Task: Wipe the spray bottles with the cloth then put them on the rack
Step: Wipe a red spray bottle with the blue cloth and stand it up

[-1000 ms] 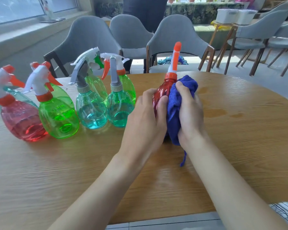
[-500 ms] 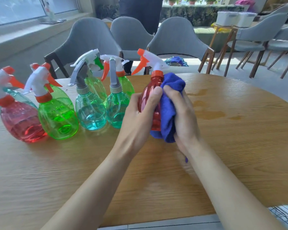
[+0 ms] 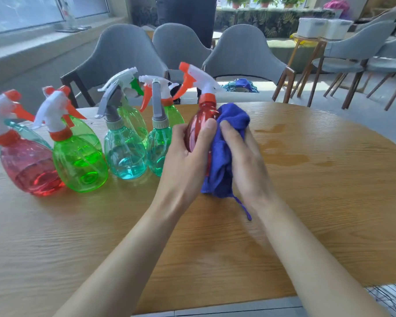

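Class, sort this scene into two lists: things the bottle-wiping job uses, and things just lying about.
Job: red spray bottle, blue cloth, left hand, right hand, waiting bottles.
Lying about: grey chairs, white boxes, wet patch.

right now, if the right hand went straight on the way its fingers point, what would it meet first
The blue cloth, which the right hand holds; right behind it, probably the red spray bottle gripped by the left hand. Depth there is hard to judge.

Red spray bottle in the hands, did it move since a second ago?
Yes. The red spray bottle has turned: its nozzle now points left, towards the nearest teal spray bottle.
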Demonstrator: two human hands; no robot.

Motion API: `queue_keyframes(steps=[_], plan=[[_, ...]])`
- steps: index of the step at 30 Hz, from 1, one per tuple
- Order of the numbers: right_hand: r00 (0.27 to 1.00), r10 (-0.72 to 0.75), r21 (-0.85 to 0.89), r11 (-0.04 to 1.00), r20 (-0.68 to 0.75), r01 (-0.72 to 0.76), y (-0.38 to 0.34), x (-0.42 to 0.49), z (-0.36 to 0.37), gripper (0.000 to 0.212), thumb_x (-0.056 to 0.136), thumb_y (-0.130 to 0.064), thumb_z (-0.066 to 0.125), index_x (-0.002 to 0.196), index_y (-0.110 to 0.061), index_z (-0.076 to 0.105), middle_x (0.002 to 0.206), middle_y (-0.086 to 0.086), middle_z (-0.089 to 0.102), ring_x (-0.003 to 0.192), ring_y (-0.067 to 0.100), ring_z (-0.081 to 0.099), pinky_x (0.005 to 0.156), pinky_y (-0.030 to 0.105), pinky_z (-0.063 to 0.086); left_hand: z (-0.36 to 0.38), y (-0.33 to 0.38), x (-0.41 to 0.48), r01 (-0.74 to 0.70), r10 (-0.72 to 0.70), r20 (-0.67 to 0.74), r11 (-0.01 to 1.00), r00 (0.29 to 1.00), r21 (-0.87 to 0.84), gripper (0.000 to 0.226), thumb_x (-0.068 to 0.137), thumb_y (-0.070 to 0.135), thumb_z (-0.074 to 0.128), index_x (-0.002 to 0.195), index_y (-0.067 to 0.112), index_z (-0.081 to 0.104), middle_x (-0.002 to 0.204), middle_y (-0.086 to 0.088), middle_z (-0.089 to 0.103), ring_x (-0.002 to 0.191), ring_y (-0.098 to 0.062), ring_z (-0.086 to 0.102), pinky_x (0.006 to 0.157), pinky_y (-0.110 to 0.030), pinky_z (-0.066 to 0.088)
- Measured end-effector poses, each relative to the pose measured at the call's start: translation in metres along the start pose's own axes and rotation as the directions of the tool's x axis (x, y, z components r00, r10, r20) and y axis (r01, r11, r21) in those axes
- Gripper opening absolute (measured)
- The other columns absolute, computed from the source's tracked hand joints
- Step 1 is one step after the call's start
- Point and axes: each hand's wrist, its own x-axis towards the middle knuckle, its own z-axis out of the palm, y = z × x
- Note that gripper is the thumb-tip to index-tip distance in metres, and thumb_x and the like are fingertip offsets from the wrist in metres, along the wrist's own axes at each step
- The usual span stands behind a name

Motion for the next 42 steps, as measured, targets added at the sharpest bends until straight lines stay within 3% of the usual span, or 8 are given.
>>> queue_keyframes(steps=[6,9,13,17,21,32,37,42], plan=[[0.97,0.241,0.398,0.886,0.042,-0.237,-0.015,0.01,-0.021,0.04,0.106,-0.042,0.058,0.121,-0.007,0.07,0.108,0.016,0.075,0.097,0.028,0.075,0.083,0.041,0.064,-0.004,0.005,0.004,0.129,-0.123,0.266,0.992,0.956,-0.006,0.056,0.082,0.074,0.068,0.108,0.024,0.069,0.102,-0.001,0.075,0.098,-0.023,0.074,0.102,-0.063,0.056],[0.956,0.292,0.449,0.852,0.019,-0.269,-0.01,0.013,-0.026,0.043,0.105,-0.047,0.059,0.122,-0.009,0.068,0.104,0.013,0.075,0.093,0.028,0.077,0.076,0.039,0.063,-0.007,0.006,0.005,0.249,-0.207,0.352,0.965,0.913,-0.078,0.07,0.079,0.071,0.072,0.123,0.017,0.07,0.121,-0.016,0.074,0.103,-0.03,0.073,0.106,-0.069,0.052],[0.964,0.267,0.457,0.858,-0.009,-0.233,-0.009,0.012,-0.022,0.046,0.096,-0.045,0.07,0.121,-0.007,0.069,0.102,0.015,0.076,0.095,0.031,0.076,0.079,0.044,0.063,-0.005,0.0,0.005,0.243,-0.212,0.341,0.969,0.916,-0.049,0.061,0.082,0.069,0.071,0.116,0.018,0.069,0.102,0.001,0.072,0.091,-0.02,0.071,0.105,-0.063,0.056],[0.977,0.213,0.401,0.895,-0.003,-0.194,-0.009,0.009,-0.014,0.053,0.092,-0.026,0.08,0.13,0.007,0.065,0.111,0.027,0.07,0.101,0.041,0.071,0.099,0.06,0.058,-0.002,0.0,0.003,0.085,-0.087,0.205,0.996,0.975,0.016,0.044,0.092,0.064,0.069,0.114,0.026,0.069,0.097,0.014,0.075,0.09,-0.004,0.073,0.089,-0.032,0.058],[0.972,0.212,0.369,0.915,-0.1,-0.162,-0.006,0.01,-0.012,0.046,0.101,-0.03,0.071,0.131,0.005,0.066,0.109,0.025,0.074,0.096,0.039,0.074,0.091,0.052,0.063,-0.002,-0.002,0.0,0.032,-0.049,0.21,0.996,0.976,0.085,0.032,0.101,0.053,0.065,0.114,0.023,0.065,0.087,0.018,0.072,0.076,0.005,0.068,0.068,-0.011,0.049],[0.981,0.191,0.402,0.901,-0.039,-0.16,0.008,0.002,-0.002,0.063,0.099,-0.039,0.064,0.151,-0.005,0.05,0.143,0.029,0.062,0.132,0.045,0.062,0.113,0.059,0.05,0.016,0.003,-0.006,0.027,-0.034,-0.078,0.995,0.996,-0.098,0.037,0.101,0.058,0.064,0.109,0.022,0.067,0.08,0.02,0.071,0.075,0.0,0.068,0.074,-0.024,0.053],[0.993,0.113,0.291,0.952,-0.029,-0.1,0.009,-0.001,-0.004,0.052,0.102,-0.035,0.062,0.143,-0.005,0.053,0.141,0.031,0.06,0.131,0.044,0.062,0.115,0.063,0.046,0.019,0.01,-0.01,0.028,-0.053,-0.154,0.987,0.987,-0.159,0.043,0.104,0.061,0.055,0.113,0.019,0.062,0.075,0.021,0.065,0.07,0.002,0.061,0.068,-0.015,0.049],[0.998,0.011,0.176,0.984,-0.066,0.0,0.002,-0.001,0.004,0.036,0.094,-0.049,0.067,0.12,-0.023,0.064,0.118,0.014,0.061,0.111,0.031,0.059,0.115,0.072,0.038,0.023,0.012,-0.009,0.049,-0.095,-0.177,0.967,0.98,-0.249,0.052,0.105,0.066,0.048,0.129,0.021,0.061,0.108,0.014,0.073,0.091,0.004,0.071,0.084,-0.019,0.055]])
